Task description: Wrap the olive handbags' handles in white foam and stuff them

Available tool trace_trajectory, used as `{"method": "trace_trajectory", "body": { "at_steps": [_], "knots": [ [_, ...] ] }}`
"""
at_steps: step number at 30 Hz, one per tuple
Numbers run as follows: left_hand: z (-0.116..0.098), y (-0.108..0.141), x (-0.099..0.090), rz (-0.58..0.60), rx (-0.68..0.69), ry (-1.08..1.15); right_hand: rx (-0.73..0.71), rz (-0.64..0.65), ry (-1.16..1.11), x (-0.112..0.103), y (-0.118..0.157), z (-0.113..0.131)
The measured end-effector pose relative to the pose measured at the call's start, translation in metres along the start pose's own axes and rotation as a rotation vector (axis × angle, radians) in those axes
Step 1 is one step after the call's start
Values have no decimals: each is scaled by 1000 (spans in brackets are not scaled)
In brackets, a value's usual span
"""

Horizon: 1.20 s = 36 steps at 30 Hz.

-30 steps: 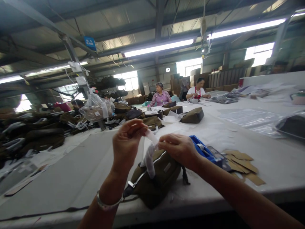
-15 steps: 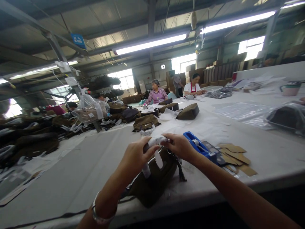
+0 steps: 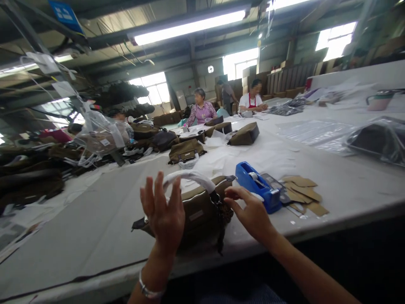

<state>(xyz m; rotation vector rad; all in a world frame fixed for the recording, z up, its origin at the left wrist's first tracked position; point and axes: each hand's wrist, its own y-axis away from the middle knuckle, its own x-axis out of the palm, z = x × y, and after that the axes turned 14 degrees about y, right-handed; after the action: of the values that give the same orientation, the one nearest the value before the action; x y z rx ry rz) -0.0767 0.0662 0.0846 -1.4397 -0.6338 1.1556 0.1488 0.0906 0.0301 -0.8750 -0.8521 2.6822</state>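
An olive-brown handbag [image 3: 198,215] stands near the table's front edge. Its arched handle [image 3: 198,176] is wrapped in white, and a dark tassel charm [image 3: 223,219] hangs at the handle's right base. My left hand [image 3: 166,213] is raised in front of the bag's left part, fingers spread and holding nothing visible. At the bag's right end is my right hand [image 3: 251,211], thumb and fingers apart and slightly curled beside the charm. A small white piece [image 3: 257,196] shows behind its knuckles; whether it touches the hand I cannot tell.
A blue tape dispenser [image 3: 257,185] stands right of the bag, beside brown card pieces [image 3: 302,192]. More olive bags [image 3: 186,151] lie farther back, with a plastic-wrapped dark item [image 3: 376,141] at right. Two people sit across the table; another stands behind.
Both hands have come off the white-wrapped handle and moved apart, left hand to the left, right hand to the right. The bag has turned and sits more upright. The view has shifted.
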Motion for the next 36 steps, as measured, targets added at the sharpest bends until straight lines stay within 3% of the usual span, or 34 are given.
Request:
{"method": "trace_trajectory", "body": {
  "at_steps": [2,3,5,7,9,12,14,18,22,31,36],
  "knots": [
    [-27,29,-1,-3,51,182,59,-12,8,6,23,-10],
    [-42,43,1,59,28,328,91,-9,-25,9,31,-13],
    [-67,65,5,202,-174,478,168,21,-130,15,42,-15],
    [-86,77,10,305,-399,488,241,69,-228,19,48,-12],
    [-94,80,16,351,-499,468,250,135,-288,21,53,-8],
    [-90,77,23,387,-443,444,156,271,-357,18,61,-8],
    [-84,74,28,396,-376,412,139,255,-290,13,63,-21],
    [-79,73,33,401,-363,414,159,61,230,-1,59,-70],
    [-81,73,35,380,-411,441,142,143,541,-2,47,-100],
    [-79,70,30,382,-464,486,97,136,526,38,7,-96],
    [-77,71,25,335,-590,641,-12,76,433,38,23,-85]
  ]
}}
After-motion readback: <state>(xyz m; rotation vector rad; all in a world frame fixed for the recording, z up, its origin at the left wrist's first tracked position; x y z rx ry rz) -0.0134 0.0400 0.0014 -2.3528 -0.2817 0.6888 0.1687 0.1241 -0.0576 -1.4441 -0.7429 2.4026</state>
